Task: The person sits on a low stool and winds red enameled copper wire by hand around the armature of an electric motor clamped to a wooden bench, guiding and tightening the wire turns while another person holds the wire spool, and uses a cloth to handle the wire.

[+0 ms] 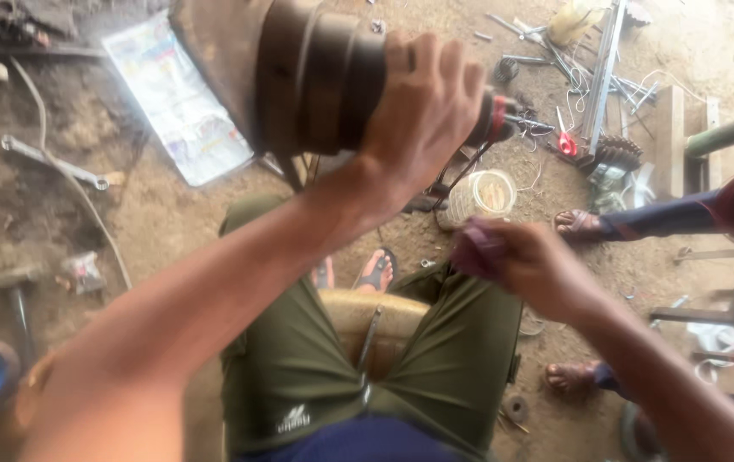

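The large brown cylindrical metal motor housing (pixel 315 77) occupies the upper centre of the frame. The left hand (pixel 427 107) is clenched around its right end. Lower right, the right hand (pixel 525 265) grasps a small purple cloth (pixel 476 248). A clear plastic container (pixel 480 195) stands on the dirt floor (pixel 59 222) between them.

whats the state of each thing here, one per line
left hand: gripping the brown metal part, held up
right hand: closed on a purple rag
wrench: flat on the dirt
clear tub: upright, open
hammer: lying on the ground
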